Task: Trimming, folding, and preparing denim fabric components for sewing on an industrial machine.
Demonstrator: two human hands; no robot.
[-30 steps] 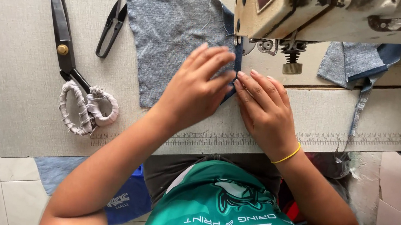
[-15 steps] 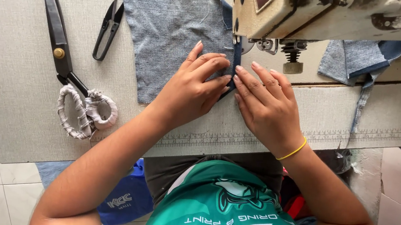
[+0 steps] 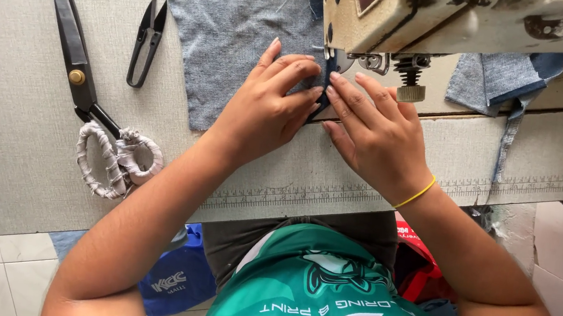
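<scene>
Both palms down: the left hand and right hand press flat, fingers unclenched, on the grey denim piece (just below the sewing machine head); tailor's shears lie well left.

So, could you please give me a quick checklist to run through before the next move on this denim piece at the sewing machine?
1. Left hand flat on the grey denim piece: ok.
2. Right hand beside it, fingertips at the fabric edge near the presser foot: ok.
3. Fingertips clear of the needle: cannot tell, the machine head hides it.
4. Fabric edge seated under the presser foot: cannot tell.
5. Large scissors and thread snips lying apart from the fabric, to its left: ok.
6. Other denim pieces behind the machine, off the piece under the hands: ok.
</scene>
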